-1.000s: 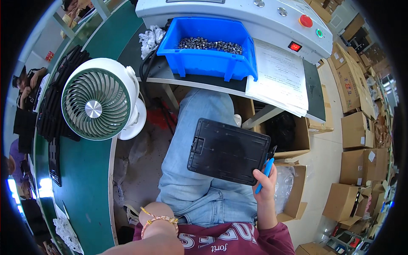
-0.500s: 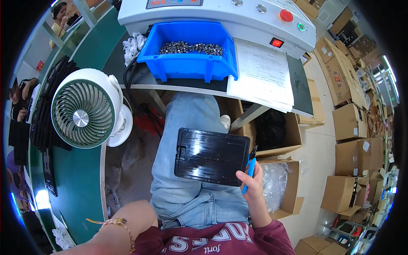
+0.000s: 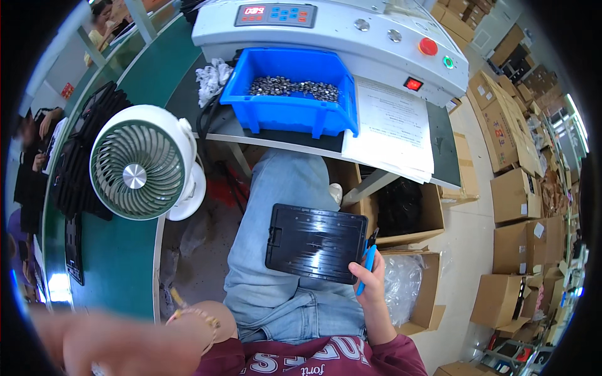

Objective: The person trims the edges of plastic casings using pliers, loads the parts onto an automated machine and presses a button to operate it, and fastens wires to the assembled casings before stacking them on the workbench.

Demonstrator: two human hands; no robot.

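A green counter (image 3: 119, 263) curves past stacked cardboard boxes (image 3: 520, 194), carrying a grey machine (image 3: 351, 37), white fan (image 3: 141, 166) and blue bin (image 3: 288, 94). On the lap, the right hand (image 3: 370, 279) grips a black tray (image 3: 315, 242) and blue tool (image 3: 366, 269); the left hand (image 3: 106, 341) is blurred, its grip unclear.

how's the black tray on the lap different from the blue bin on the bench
The black tray is flat and shallow, lying on the person's thigh with the right hand at its corner. The blue bin is deep and open-topped, standing on the bench and holding small metal parts, with no hand on it. Both look like moulded plastic.
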